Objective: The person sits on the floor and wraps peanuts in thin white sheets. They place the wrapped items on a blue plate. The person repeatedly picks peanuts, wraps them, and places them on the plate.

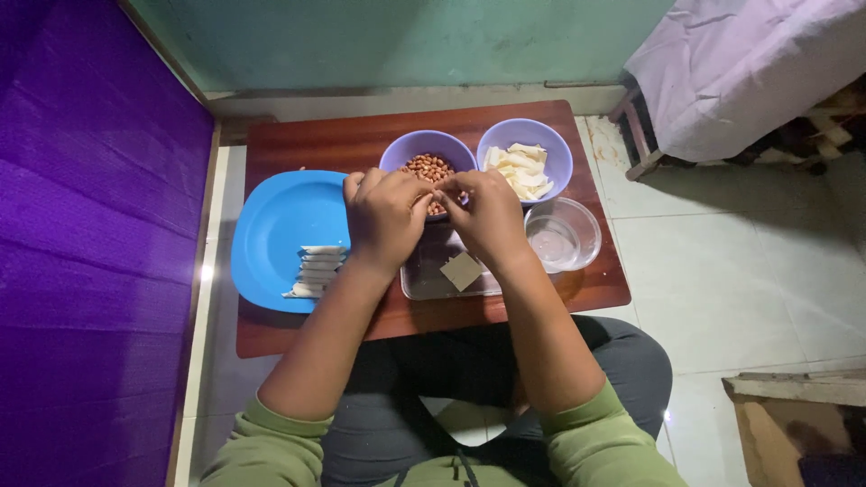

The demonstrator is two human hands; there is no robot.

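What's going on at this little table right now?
A seated person has the left hand and right hand pressed together above a clear tray, by a bowl of peanuts. Whatever they pinch is hidden. Folded white pieces lie lined up on a blue plate.

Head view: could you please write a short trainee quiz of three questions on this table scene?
1. True or false: the blue plate lies to the left of the hands.
2. Which purple bowl holds the peanuts? A) the left bowl B) the right bowl C) neither
3. Fill in: the small pale square lies in a clear ___ below the hands.

Key
1. True; the plate carries a row of small white rolled pieces.
2. A; the right bowl holds pale strips.
3. Tray. The left hand and right hand meet above it, fingertips together; anything pinched between them is hidden.
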